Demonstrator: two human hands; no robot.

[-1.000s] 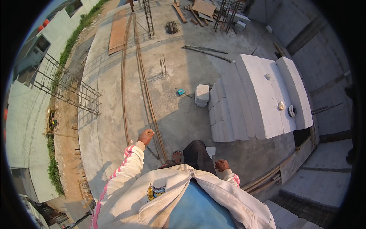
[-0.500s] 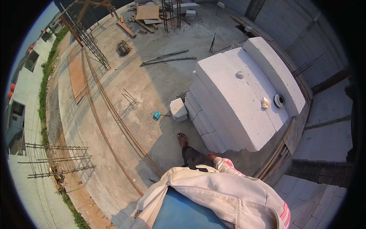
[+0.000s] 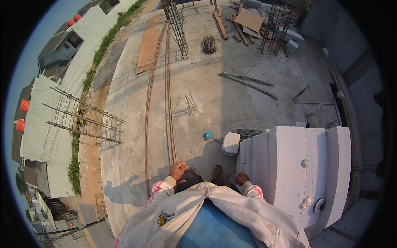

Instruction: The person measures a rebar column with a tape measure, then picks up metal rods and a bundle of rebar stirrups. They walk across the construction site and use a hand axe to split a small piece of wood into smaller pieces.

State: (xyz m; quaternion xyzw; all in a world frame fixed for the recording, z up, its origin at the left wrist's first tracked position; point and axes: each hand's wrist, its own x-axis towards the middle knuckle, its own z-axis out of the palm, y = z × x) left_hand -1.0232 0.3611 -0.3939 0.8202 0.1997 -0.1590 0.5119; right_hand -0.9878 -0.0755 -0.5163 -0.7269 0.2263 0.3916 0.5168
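Note:
My left hand (image 3: pixel 178 170) hangs in front of my left thigh with its fingers curled in, nothing showing in it. On the other side my right hand (image 3: pixel 241 178) is a loose fist close to the near side of a stack of white lightweight blocks (image 3: pixel 289 165), apart from it. On the stack are a ball of string (image 3: pixel 305 163), a pale yellowish lump (image 3: pixel 306 202) and a white roll with a dark centre (image 3: pixel 319 205). A small white block piece (image 3: pixel 230 144) stands on the floor beside the stack, near a teal tape measure (image 3: pixel 208 135).
Long rusty rebars (image 3: pixel 168 99) run along the floor at left, beside a plywood sheet (image 3: pixel 149 45). Two poles (image 3: pixel 248 82) and a wire coil (image 3: pixel 209 44) lie farther off. Boards (image 3: pixel 249 20) are piled at the back. A rebar cage (image 3: pixel 84 118) juts out at the left edge.
My view has swung left, so the block stack now sits farther right and lower. Both my hands have come into view, and both my feet now show side by side.

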